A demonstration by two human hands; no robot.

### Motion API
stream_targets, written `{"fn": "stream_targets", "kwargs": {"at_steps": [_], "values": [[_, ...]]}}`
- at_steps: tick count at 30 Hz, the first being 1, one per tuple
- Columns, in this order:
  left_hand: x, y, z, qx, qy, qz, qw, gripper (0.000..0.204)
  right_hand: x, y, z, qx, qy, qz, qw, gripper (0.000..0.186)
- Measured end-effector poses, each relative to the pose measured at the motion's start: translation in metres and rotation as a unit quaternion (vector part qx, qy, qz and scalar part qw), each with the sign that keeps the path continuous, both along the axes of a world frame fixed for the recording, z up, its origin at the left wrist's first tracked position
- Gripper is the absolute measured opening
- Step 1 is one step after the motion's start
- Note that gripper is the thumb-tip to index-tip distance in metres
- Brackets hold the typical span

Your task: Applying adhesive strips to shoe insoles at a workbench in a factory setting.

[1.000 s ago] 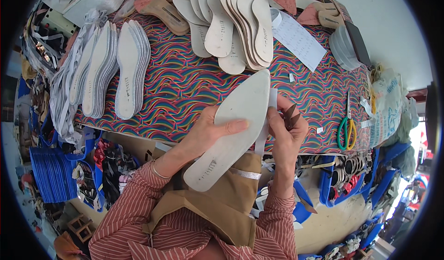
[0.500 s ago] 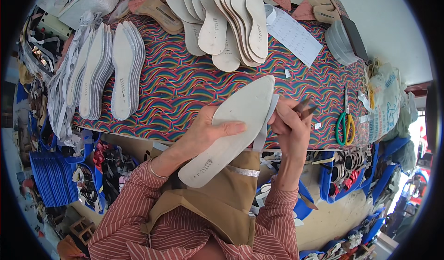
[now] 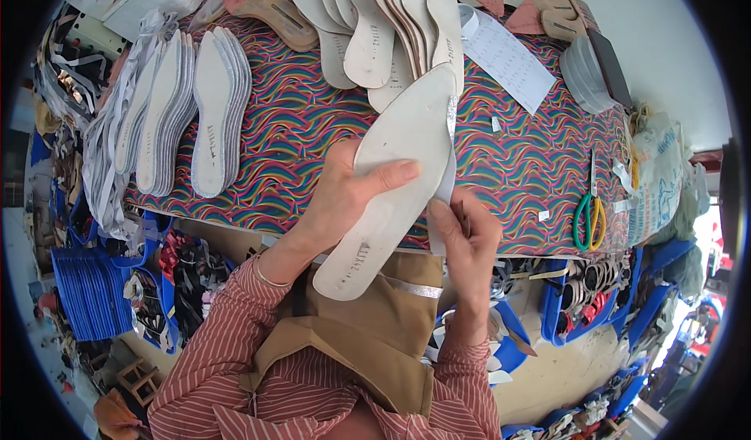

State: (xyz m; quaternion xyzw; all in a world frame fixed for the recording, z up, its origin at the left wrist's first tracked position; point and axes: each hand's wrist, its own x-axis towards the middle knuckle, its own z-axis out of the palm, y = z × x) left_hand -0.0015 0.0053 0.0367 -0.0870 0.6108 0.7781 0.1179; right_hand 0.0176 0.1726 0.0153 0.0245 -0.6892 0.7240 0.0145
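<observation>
My left hand (image 3: 336,197) grips a white pointed insole (image 3: 395,166), thumb across its upper face and fingers underneath. The insole is tilted above the table's front edge, pointed toe away from me and rounded heel close to my body. A pale strip (image 3: 444,182) runs along its right edge, silvery and shiny near the toe. My right hand (image 3: 469,237) pinches this strip beside the middle of the insole. Part of a dark brown pointed tool (image 3: 465,219) shows between the right fingers; its kind is mostly hidden.
Stacked insoles with silvery edges (image 3: 215,119) lie at left, beside hanging pale strips (image 3: 106,166). Plain white insoles (image 3: 368,49) pile up at the back. Scissors with green and yellow handles (image 3: 588,217) lie right, with a tape roll (image 3: 585,76) beyond. Blue baskets (image 3: 90,295) stand below.
My right hand has slid down the insole's edge toward me, and silvery edging now shows along the toe's right side. The insole has moved slightly away and turned more upright.
</observation>
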Motion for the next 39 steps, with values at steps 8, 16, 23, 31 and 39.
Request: {"fn": "stream_targets", "kwargs": {"at_steps": [8, 16, 23, 31, 39], "values": [[-0.003, 0.009, -0.01, 0.054, 0.014, 0.057, 0.997, 0.025, 0.026, -0.016, -0.016, 0.115, 0.064, -0.041, 0.99, 0.02], [-0.02, 0.02, -0.009, 0.09, 0.079, 0.044, 0.992, 0.025, 0.036, -0.017, -0.016, 0.058, 0.032, -0.058, 0.996, 0.019], [-0.028, 0.027, -0.004, 0.102, 0.08, 0.031, 0.991, 0.03, 0.028, -0.009, -0.022, 0.013, -0.023, -0.053, 0.998, 0.021], [-0.013, 0.038, -0.008, 0.18, 0.033, -0.046, 0.982, 0.03, 0.007, 0.001, -0.018, 0.063, 0.011, -0.076, 0.995, 0.02], [-0.019, 0.021, -0.022, 0.215, 0.032, -0.116, 0.969, 0.026, 0.028, 0.014, -0.034, 0.126, -0.009, -0.009, 0.992, 0.02]]}}
